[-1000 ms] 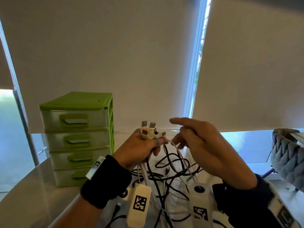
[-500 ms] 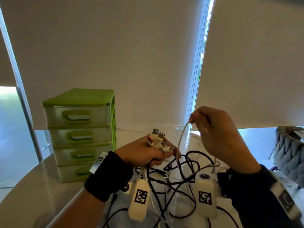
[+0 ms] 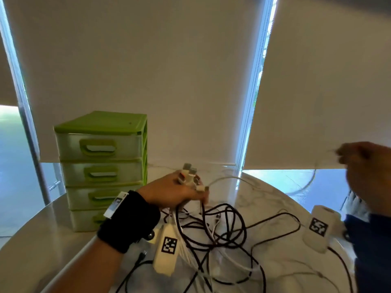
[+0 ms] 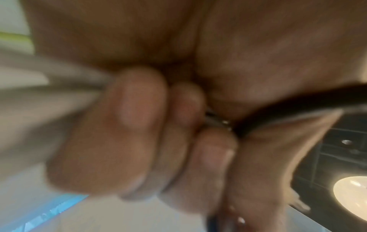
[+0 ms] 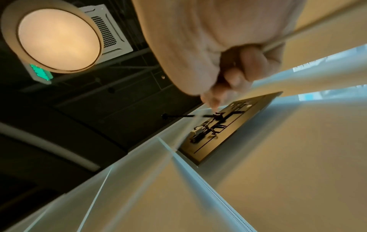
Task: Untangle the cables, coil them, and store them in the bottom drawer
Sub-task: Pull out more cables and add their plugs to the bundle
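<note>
A tangle of black and white cables (image 3: 220, 235) lies on the round marble table (image 3: 273, 199). My left hand (image 3: 179, 191) grips a bundle of cable ends above the tangle, with several USB plugs (image 3: 189, 174) sticking up from the fist. In the left wrist view its curled fingers (image 4: 139, 133) close on a black cable (image 4: 298, 103). My right hand (image 3: 364, 166) is raised at the far right and pinches one white cable (image 3: 224, 179) that stretches from the left hand; the right wrist view shows this white cable (image 5: 309, 28) running through the fist. The green drawer unit (image 3: 101, 166) stands at the left, all drawers closed.
White roller blinds (image 3: 148, 60) hang over the window behind the table. The drawer unit sits near the table's left edge. A loose black plug (image 3: 143, 254) lies by my left forearm. Wrist cameras with square markers (image 3: 169, 245) hang under both wrists.
My right hand has swung far to the right and slightly down, drawing the white cable out of the bundle. My left hand has kept its grip on the plugs.
</note>
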Available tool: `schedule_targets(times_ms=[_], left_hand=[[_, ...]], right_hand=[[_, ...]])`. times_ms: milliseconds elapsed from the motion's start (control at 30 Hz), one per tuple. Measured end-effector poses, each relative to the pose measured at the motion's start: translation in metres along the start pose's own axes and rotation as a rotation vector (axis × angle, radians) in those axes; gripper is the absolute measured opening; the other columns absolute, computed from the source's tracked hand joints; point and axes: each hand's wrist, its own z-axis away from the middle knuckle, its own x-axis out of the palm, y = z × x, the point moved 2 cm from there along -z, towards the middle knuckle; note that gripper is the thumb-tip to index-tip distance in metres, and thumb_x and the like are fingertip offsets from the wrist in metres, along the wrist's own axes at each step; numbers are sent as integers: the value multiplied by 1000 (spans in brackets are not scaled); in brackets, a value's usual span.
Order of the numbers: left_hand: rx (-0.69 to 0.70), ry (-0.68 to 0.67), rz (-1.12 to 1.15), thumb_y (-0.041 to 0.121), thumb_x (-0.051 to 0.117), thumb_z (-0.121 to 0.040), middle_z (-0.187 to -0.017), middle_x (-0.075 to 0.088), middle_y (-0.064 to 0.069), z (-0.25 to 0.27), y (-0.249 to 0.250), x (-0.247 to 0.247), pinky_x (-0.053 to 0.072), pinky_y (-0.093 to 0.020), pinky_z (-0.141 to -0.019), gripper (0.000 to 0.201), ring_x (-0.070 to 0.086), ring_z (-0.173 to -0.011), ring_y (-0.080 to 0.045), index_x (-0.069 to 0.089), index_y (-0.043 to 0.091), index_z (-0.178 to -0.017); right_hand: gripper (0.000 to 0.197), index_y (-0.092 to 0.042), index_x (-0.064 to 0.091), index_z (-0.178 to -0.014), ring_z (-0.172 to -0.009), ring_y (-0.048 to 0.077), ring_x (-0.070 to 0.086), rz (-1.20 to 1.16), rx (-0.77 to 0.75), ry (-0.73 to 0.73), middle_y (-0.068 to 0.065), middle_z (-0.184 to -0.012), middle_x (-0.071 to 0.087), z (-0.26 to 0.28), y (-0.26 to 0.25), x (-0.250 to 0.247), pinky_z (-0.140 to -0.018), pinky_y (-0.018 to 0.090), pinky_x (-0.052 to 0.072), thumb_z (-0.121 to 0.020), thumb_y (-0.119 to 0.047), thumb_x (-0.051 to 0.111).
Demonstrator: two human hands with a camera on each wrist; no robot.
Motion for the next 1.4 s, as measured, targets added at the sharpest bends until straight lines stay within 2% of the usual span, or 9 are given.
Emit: schedule_targets(times_ms=[67,167,300,433,800,1000,1167,1267,1400], left_hand=[[-25,139,147,20,66,-88,-45,34,5,-4,-4,-2,27,-20,-41,24,30,-40,-9,71,18,-65],[-21,192,199,18,62,-91,-46,29,2,-5,2,-1,23,-21,-41,28,26,-40,-10,71,19,-65],[-21,198,198,21,63,-90,-46,28,2,-3,7,-2,21,-22,-43,26,25,-39,-10,71,19,-65],[-10,86,176,25,66,-88,-48,31,3,1,8,-2,22,-24,-44,20,27,-42,-11,71,19,-69],[-25,-189,-146,11,58,-93,-45,50,24,7,17,1,32,-4,-47,14,46,-44,9,67,9,-83],[-52,97,52,14,65,-88,-46,40,9,4,15,-3,27,-22,-44,22,34,-42,-6,71,20,-68],[-1,105,6,8,65,-88,-42,45,14,3,20,2,31,-11,-42,16,39,-39,1,68,10,-72],[8,76,-30,9,63,-90,-41,46,16,8,20,-3,31,-8,-43,15,41,-39,2,68,9,-76],[15,57,13,18,63,-90,-49,45,12,7,18,-5,30,-17,-44,11,37,-46,-6,74,16,-88]], right_hand=[[15,-28,71,-89,-94,28,63,-14,18,-168,12,-106,70,10,-21,29,-92,37,44,-89,-17,61],[35,-24,57,-129,-121,18,50,-18,-236,-364,-2,-132,53,42,-76,65,-104,30,35,-94,-27,56],[27,-28,63,-121,-98,3,57,-117,-368,-660,-21,-103,61,71,-111,94,-88,22,43,-98,-31,50],[19,-28,71,-89,-60,-3,53,-183,-354,-440,-27,-57,53,59,-99,97,-63,18,41,-95,-18,56],[25,-43,67,-72,-51,5,53,-450,-29,183,-17,-55,59,3,-30,32,-59,28,48,-82,-31,47],[28,-20,66,-113,-104,38,57,69,-83,60,12,-115,58,19,-44,47,-92,44,43,-87,-12,59],[43,-34,47,-137,-143,17,26,176,-500,-585,-10,-145,40,77,-105,92,-118,53,11,-95,-30,55],[23,-33,65,-111,-113,10,52,235,-540,-677,-14,-111,63,75,-101,101,-115,45,20,-98,-37,46],[19,-27,73,-92,-84,18,59,90,-520,-352,-8,-89,68,59,-93,86,-73,32,42,-94,-35,56]])
